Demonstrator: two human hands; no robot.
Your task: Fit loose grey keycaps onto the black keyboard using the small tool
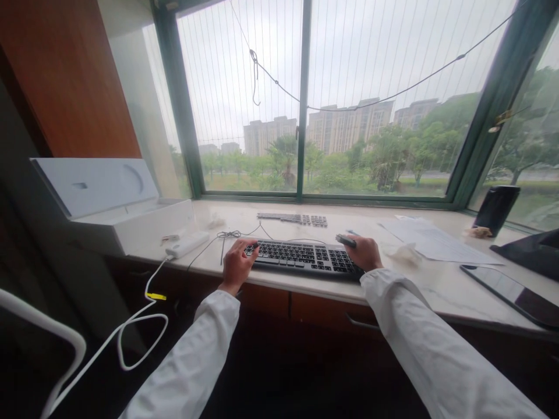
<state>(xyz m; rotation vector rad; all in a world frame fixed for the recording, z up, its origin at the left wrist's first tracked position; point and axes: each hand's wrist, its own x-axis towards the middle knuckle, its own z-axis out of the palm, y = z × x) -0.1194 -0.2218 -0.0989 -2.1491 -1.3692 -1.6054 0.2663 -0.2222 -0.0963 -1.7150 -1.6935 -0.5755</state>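
Observation:
A black keyboard (288, 255) lies near the front edge of the white counter. My left hand (238, 262) is closed around its left end, thumb and fingers pinching that corner. Above the number pad, my right hand (364, 251) grips a short black handheld object (346, 240); its kind is too blurred to make out. Part of the keyboard's right end is hidden by this hand. Behind the keyboard, loose grey keycaps (297, 219) are laid out in rows. A thin black cable (229, 234), partly coiled, lies to the left.
At left stand an open white box (148, 227) and a white power strip (187, 244) with its cord hanging off the counter. Papers (437, 238), a crumpled tissue (404, 255), a phone (510, 294) and a dark upright object (498, 209) are at right. Windows rise behind.

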